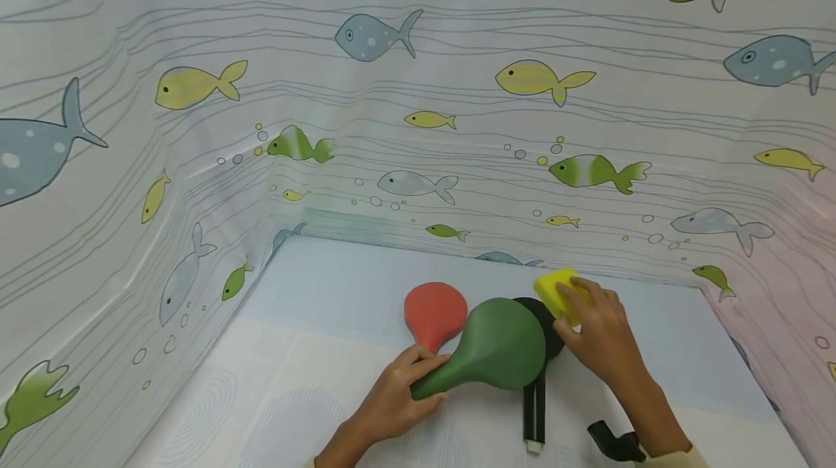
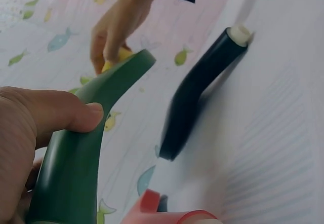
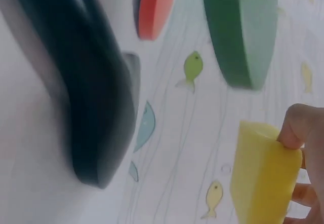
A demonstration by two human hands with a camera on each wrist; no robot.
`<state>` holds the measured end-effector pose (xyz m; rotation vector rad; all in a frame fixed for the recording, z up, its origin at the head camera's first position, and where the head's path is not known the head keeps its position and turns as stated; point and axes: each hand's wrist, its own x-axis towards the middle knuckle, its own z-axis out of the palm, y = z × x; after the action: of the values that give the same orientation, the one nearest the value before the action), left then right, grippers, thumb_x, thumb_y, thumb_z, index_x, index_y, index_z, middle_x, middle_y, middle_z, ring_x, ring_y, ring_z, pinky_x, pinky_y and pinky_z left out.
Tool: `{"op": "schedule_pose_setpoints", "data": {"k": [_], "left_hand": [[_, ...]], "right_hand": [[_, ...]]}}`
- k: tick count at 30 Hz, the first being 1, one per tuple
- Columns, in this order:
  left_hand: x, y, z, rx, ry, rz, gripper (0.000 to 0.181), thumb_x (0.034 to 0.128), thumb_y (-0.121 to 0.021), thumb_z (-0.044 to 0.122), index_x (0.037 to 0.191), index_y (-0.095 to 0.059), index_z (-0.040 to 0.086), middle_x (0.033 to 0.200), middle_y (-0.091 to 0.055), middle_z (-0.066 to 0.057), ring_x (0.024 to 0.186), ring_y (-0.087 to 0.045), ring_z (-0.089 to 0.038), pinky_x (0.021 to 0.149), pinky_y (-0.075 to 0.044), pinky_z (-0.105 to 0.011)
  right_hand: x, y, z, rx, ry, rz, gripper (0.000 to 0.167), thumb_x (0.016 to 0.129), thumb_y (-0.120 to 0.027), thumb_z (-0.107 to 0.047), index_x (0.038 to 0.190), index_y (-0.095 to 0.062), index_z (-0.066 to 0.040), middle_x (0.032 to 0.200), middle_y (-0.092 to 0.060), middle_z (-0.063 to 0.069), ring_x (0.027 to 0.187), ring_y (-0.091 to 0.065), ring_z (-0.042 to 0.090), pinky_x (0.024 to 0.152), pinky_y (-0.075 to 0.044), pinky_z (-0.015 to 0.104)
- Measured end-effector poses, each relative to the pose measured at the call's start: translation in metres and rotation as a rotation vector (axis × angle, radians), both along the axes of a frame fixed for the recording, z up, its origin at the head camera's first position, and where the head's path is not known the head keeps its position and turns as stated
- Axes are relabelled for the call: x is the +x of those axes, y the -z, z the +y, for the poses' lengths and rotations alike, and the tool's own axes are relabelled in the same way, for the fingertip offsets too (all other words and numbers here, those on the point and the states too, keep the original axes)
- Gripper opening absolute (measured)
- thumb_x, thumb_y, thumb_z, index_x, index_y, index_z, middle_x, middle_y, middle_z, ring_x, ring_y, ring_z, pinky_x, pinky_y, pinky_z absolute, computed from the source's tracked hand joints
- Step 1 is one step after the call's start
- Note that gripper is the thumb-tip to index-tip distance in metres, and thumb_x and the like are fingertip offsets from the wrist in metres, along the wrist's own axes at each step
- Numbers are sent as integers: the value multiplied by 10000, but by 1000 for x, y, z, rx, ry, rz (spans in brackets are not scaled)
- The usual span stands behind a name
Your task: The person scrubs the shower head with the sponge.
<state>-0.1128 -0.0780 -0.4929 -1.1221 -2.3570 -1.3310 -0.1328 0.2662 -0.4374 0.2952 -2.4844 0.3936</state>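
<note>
"Head view first; are the hands together?"

"No, apart; the left hand (image 1: 400,388) is clamped round the handle of the green bat (image 1: 503,345); the right hand (image 1: 606,330) pinches the yellow block (image 1: 551,290) between thumb and fingers."

"And where is the green bat?"

"Up off the table (image 1: 326,286), its blade pointing away to the right; from the head it covers part of the black bat (image 1: 534,410), which lies below with its pale handle end towards the person."

"The block?"

"Raised too; the right wrist view shows it near the green bat's rim, the two not touching."

"Anything else?"

"The red bat (image 1: 434,308), beyond the left hand, its handle partly hidden; round the table stands a fish-printed cloth (image 1: 470,156); a black thing (image 1: 607,442) sits by the right wrist, too cut off to name."
</note>
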Motion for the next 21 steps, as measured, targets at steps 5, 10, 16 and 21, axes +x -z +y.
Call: {"op": "schedule_pose_setpoints", "data": {"k": [5, 10, 16, 21], "left_hand": [[-2, 0, 0, 39, -11, -52, 530, 778, -841, 78, 1278, -665, 77, 1082, -591, 37, 861, -516, -24, 703, -487, -176], [-3, 1, 0, 58, -30, -82, 514, 777, -840, 75, 1262, -670, 73, 1038, -594, 33, 839, -520, -25, 683, -503, -183], [-3, 2, 0, 53, -59, -126, 489, 798, -830, 109, 1261, -672, 98, 1044, -607, 33, 850, -540, -32, 688, -518, -196], [-2, 1, 1, 61, -68, -188, 475, 812, -827, 133, 1262, -676, 122, 1058, -617, 40, 849, -559, -45, 687, -539, -225]], "right_hand": [[10, -5, -1, -73, -9, 28, 552, 741, -718, -55, 1287, -636, -52, 1323, -564, 227, 1065, -508, 406, 723, -476, 484], [31, -11, -36, -30, -164, 76, 553, 770, -661, -121, 1321, -633, -91, 1363, -555, 180, 1146, -523, 361, 808, -526, 490], [50, -7, -82, 62, -347, 106, 472, 896, -476, -254, 1326, -642, -155, 1348, -581, 133, 1148, -530, 316, 925, -478, 504], [56, 1, -96, 142, -392, 118, 483, 928, -367, -301, 1278, -676, -175, 1327, -597, 128, 1122, -541, 324, 888, -512, 502]]}}
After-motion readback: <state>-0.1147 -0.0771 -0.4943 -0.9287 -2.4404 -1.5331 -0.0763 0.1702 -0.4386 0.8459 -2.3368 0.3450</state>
